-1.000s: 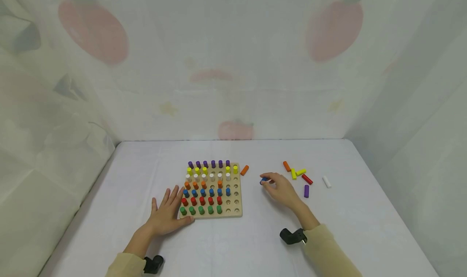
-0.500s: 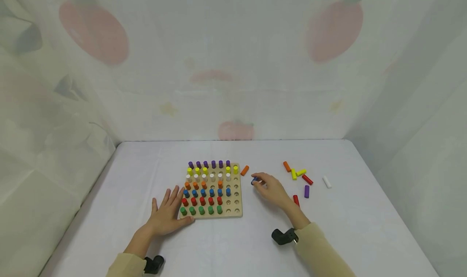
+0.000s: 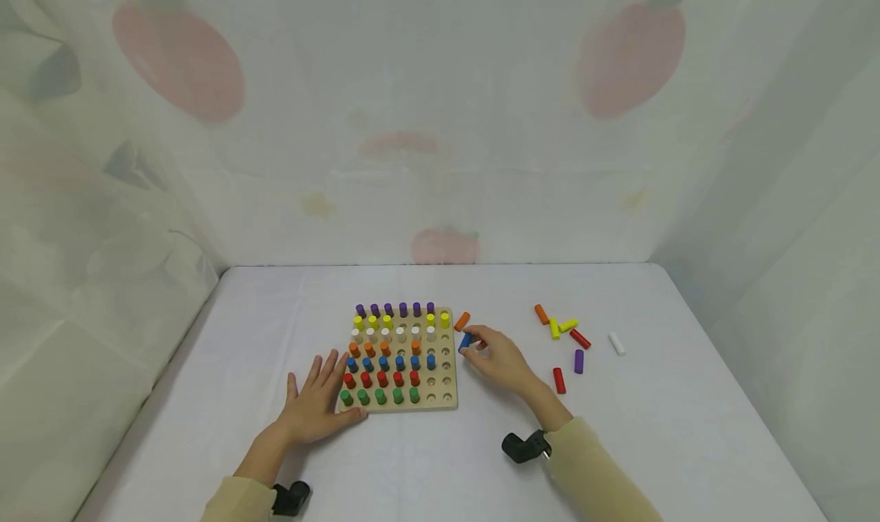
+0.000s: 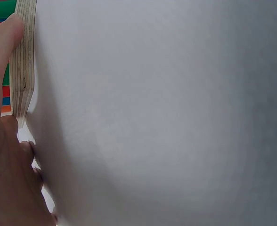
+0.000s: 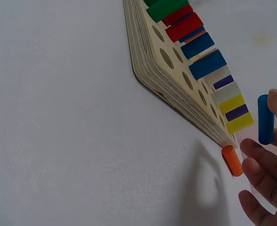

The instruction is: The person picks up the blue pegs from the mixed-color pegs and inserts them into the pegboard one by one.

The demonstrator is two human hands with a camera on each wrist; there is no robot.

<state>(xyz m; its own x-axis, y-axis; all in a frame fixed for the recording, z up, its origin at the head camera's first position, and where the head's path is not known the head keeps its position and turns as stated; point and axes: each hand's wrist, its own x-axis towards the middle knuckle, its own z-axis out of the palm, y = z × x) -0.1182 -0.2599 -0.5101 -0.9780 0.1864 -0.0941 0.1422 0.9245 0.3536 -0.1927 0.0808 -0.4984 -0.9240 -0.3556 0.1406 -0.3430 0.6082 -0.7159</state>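
My right hand (image 3: 505,361) pinches a blue peg (image 3: 466,342) between thumb and fingers, just off the right edge of a wooden pegboard (image 3: 440,409). In the right wrist view the blue peg (image 5: 266,120) is held roughly upright, apart from the board (image 5: 145,70). Colored pegs stand in rows on the board: purple, yellow, white, orange, blue, red and green. Holes show mostly along its right side. My left hand (image 3: 311,413) rests at the board's left edge with fingers spread and straight; the left wrist view has its thumb against the layered wooden edge (image 4: 24,70).
An orange peg (image 3: 463,322) lies by the board's right edge. Farther right lie loose pegs: another orange peg (image 3: 541,314), yellow pegs (image 3: 554,329), red pegs (image 3: 560,380), a purple peg (image 3: 579,361) and a white peg (image 3: 616,344). A white cloth covers the table (image 3: 619,445).
My right hand has moved left toward the board with the blue peg, now more plainly visible. A red peg formerly hidden by the right arm has come into sight. The left hand stays put.
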